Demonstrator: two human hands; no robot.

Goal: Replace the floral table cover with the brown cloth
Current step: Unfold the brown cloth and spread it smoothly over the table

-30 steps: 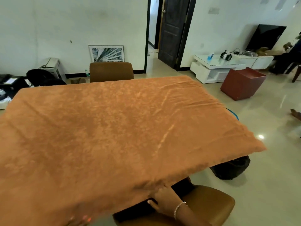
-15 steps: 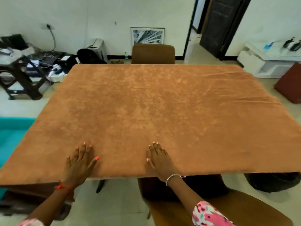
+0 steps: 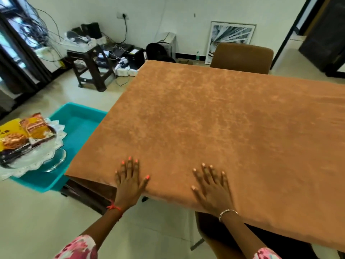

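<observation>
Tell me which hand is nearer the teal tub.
Left. The left hand lies flat on the cloth near the corner beside the tub; the right hand lies flat on the cloth farther along the same edge.

A rectangular table, dark brown where its base shows, carries a soft, suede-like brown cloth spread flat across its whole top.

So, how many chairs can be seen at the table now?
2. The far chair stands beyond the far edge of the brown cloth. The near chair is at the near edge, below the right hand. Others may be hidden.
</observation>
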